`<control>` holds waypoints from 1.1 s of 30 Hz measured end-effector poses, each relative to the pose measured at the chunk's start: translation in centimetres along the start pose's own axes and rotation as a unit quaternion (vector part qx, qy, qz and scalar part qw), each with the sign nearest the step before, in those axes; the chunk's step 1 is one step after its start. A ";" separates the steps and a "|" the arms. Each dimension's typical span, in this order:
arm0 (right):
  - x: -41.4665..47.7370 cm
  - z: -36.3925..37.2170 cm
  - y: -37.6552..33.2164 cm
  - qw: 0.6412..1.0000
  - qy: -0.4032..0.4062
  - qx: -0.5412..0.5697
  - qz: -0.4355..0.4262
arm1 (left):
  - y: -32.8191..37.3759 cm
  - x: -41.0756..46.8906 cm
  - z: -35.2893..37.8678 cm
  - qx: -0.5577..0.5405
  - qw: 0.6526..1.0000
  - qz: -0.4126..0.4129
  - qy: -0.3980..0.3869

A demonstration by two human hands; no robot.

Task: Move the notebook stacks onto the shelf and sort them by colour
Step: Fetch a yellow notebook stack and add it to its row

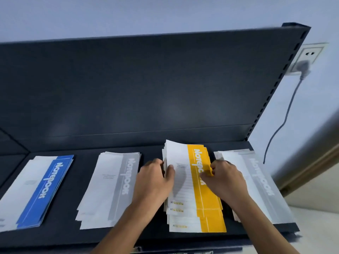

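Several notebook stacks lie on the dark shelf [154,233]. A yellow-and-white stack [194,204] sits right of centre, its lower notebooks fanned toward the front edge. My left hand [156,178] grips its left edge, thumb on the top cover. My right hand [222,177] pinches the right edge of the yellow band. A blue-and-white stack [38,191] lies at the left, a grey-and-white stack [110,187] left of my hands, and another grey-and-white stack [260,186] at the right, partly hidden by my right forearm.
The shelf's dark back panel [139,85] rises behind the stacks. A slotted upright [275,83] closes the right end. On the wall beyond it are a socket [306,57] with a plug and a hanging cable [282,123].
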State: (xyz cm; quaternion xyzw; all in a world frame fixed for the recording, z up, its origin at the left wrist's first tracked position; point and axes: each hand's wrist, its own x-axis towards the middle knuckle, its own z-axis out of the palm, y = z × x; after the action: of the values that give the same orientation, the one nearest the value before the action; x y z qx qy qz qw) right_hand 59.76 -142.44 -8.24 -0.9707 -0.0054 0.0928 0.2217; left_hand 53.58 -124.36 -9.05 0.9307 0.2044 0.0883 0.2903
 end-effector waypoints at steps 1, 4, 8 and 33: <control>0.2 -0.2 0.0 1.000 0.005 -0.005 0.000 | 0.1 0.0 -0.2 -0.006 1.000 -0.004 0.006; 0.3 -0.6 -0.1 1.000 0.018 -0.015 -0.014 | 0.0 0.0 -0.7 -0.013 1.000 -0.006 0.020; 0.1 -0.9 -0.9 0.998 0.034 -0.013 -0.051 | -0.4 -0.1 -1.5 -0.020 1.000 -0.005 0.022; -15.8 15.3 -38.1 0.914 -0.109 0.070 -0.384 | -31.2 -6.6 -29.9 -0.014 0.980 -0.114 0.164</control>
State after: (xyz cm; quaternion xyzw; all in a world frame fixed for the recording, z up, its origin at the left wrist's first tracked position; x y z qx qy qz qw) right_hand 42.61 -102.39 -2.51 -0.8593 -0.3958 0.1061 0.3060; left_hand 28.89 -88.84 -2.90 0.8698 0.3525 0.2093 0.2744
